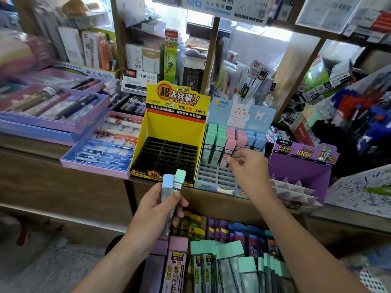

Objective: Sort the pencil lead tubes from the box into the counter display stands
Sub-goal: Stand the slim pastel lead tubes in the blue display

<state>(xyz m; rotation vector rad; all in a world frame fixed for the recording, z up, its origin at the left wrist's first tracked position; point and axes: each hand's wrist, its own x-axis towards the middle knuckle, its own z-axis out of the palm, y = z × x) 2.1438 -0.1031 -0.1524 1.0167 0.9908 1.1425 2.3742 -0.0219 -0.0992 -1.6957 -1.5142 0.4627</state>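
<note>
Wooden counter with display stands; left grip around two tubes, right grip on pink tube.

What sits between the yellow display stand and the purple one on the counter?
In the head view, a pale blue bunny stand sits between the yellow stand and the purple stand, its back rows holding pastel-capped tubes.

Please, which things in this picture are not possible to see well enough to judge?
- Head view, right hand: whether it pinches the pink tube or only touches it; its fingers hide the contact.
- Head view, left hand: lower ends of its two tubes, covered by the palm.
- Head view, green-capped tubes below: cut off by the bottom edge.
- Head view, pen trays at left: blurred.
</note>
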